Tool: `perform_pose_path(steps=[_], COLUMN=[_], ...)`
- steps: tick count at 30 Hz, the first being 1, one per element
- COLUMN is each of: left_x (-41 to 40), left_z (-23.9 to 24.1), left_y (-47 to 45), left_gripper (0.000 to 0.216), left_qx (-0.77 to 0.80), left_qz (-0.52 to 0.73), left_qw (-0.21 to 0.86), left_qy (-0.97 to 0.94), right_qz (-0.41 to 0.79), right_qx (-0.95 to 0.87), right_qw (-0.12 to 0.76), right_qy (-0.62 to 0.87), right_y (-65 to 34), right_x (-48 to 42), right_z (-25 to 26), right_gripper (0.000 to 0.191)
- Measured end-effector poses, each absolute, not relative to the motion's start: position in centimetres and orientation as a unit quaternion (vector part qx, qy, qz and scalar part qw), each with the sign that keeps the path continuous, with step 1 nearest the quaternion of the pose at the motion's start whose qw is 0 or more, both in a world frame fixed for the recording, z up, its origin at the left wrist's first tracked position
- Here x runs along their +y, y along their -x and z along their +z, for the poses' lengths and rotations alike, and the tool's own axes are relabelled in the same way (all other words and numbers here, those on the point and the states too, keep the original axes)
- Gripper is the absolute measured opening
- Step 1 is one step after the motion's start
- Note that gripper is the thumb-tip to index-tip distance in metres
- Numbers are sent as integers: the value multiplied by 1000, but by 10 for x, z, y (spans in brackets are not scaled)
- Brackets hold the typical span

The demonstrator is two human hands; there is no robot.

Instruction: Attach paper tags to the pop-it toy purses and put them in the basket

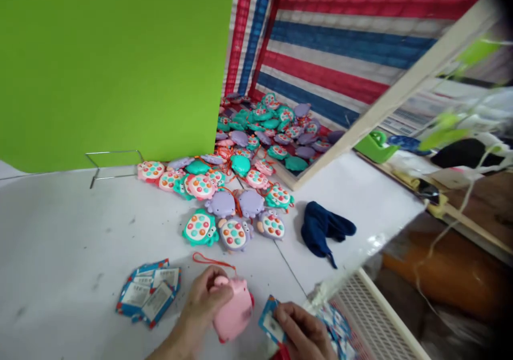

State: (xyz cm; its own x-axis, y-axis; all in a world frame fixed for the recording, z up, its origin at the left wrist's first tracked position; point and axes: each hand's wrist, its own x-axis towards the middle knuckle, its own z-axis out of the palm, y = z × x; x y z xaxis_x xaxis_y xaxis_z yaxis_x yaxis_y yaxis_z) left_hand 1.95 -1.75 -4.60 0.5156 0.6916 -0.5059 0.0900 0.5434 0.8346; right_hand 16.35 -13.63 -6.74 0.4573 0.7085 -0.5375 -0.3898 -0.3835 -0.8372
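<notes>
My left hand (205, 302) is closed around a pink plastic toy (234, 313) near the table's front edge, its back side up, with an orange cord (210, 261) trailing from it. My right hand (305, 329) pinches a small blue and white card (271, 322) just right of the toy. A loose stack of the same cards (150, 291) lies to the left of my left hand. Beyond the hands, several pink, teal and purple toys (232, 216) with coloured buttons lie scattered on the white table (60, 242).
A heap of more toys (272, 130) fills a striped red, white and blue bag (340, 45) behind. A green board (112, 66) on a wire stand (114, 162) stands at left. A dark blue cloth (323, 231) lies right; a white crate (372, 317) sits below the table edge.
</notes>
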Motion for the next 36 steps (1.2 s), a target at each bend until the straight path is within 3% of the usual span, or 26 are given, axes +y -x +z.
perform_pose_path(steps=[8, 13, 18, 28, 31, 36], left_x=[-13, -8, -10, -13, -14, -17], left_z=[-48, -48, -51, -40, -41, -49], left_y=[-17, -25, -24, -17, -14, -6], left_gripper=[22, 19, 16, 22, 22, 18], left_qx=[452, 442, 444, 465, 450, 431], left_qz=[111, 82, 115, 103, 117, 145], left_qw=[612, 591, 571, 609, 616, 623], left_qy=[-640, -670, -681, -634, -636, -636], right_qz=[448, 428, 339, 278, 289, 349], right_qx=[-261, -325, -435, -549, -539, -500], right_qw=[488, 439, 330, 184, 184, 270], right_qy=[702, 720, 766, 766, 769, 745], right_y=[-162, -164, -159, -144, -139, -131], right_x=[-143, -132, -120, -93, -84, -76], right_z=[-68, -59, -45, -37, -35, -39], right_gripper=[35, 31, 19, 20, 19, 19])
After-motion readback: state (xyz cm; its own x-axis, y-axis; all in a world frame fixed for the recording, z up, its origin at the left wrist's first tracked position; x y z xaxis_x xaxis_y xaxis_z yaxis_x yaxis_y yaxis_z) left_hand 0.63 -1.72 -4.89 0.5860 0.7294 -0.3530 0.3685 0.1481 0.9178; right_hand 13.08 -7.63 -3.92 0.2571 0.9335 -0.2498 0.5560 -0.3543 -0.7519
